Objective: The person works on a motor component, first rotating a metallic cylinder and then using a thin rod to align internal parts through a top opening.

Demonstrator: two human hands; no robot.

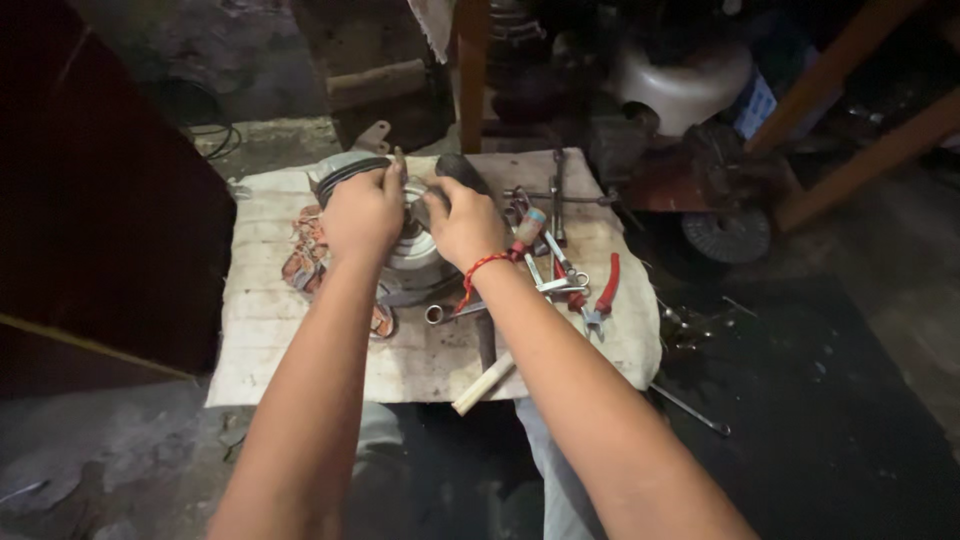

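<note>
At the left edge of the cloth-covered tabletop (300,370) lie copper coils (303,262), already out of the motor (410,245), which sits at mid-tabletop half stripped. The left hand (362,215) closes over the motor's rim, and the right hand (462,222) is wrapped round a dark-handled tool (462,172) set against its top, so work on it looks unfinished. To the right, red pliers (603,296), spanners (455,312) and a hammer (490,375) lie loose.

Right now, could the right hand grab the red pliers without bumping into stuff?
Probably yes. The right hand rests on the round metal part, and the red pliers lie just to its right on the white cloth, uncovered, with only small tools beside them.
</note>
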